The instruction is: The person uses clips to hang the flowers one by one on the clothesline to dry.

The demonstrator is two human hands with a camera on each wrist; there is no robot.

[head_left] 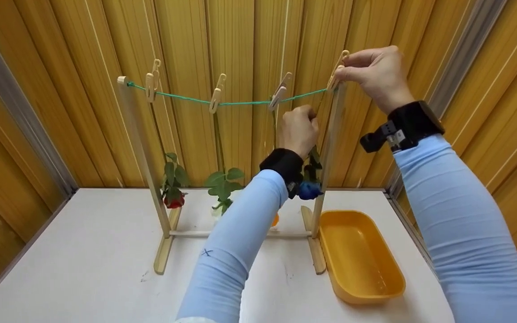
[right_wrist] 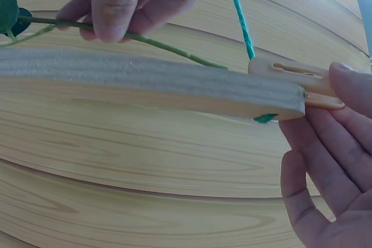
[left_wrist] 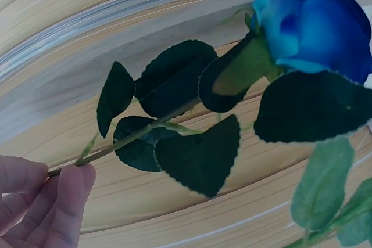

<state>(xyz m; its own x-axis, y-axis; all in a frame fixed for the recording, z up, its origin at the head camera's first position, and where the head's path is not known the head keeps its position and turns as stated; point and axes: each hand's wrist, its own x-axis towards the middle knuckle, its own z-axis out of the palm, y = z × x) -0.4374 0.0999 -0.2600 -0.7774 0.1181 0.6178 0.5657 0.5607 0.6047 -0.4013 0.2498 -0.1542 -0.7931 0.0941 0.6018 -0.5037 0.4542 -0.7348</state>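
My left hand [head_left: 300, 130] pinches the stem of a blue rose [left_wrist: 317, 24], which hangs bloom-down beside the right post of a wooden rack. Up at the top of that post, my right hand [head_left: 382, 78] holds a beige clothespin [head_left: 338, 72] between thumb and fingers, at the right end of a green cord [head_left: 245, 103]. In the right wrist view the stem's end [right_wrist: 203, 61] comes close to the clothespin [right_wrist: 290, 74]; the post partly hides whether they touch. A red rose [head_left: 174, 199] hangs head-down from a clothespin [head_left: 150, 87] at the left.
A pale flower [head_left: 216, 210] with green leaves hangs from the second clothespin [head_left: 216, 99]. The third clothespin [head_left: 278, 96] holds another stem; an orange bloom [head_left: 275, 220] shows behind my left forearm. A yellow tub [head_left: 359, 255] stands right of the rack [head_left: 144, 157] on the white table [head_left: 83, 264].
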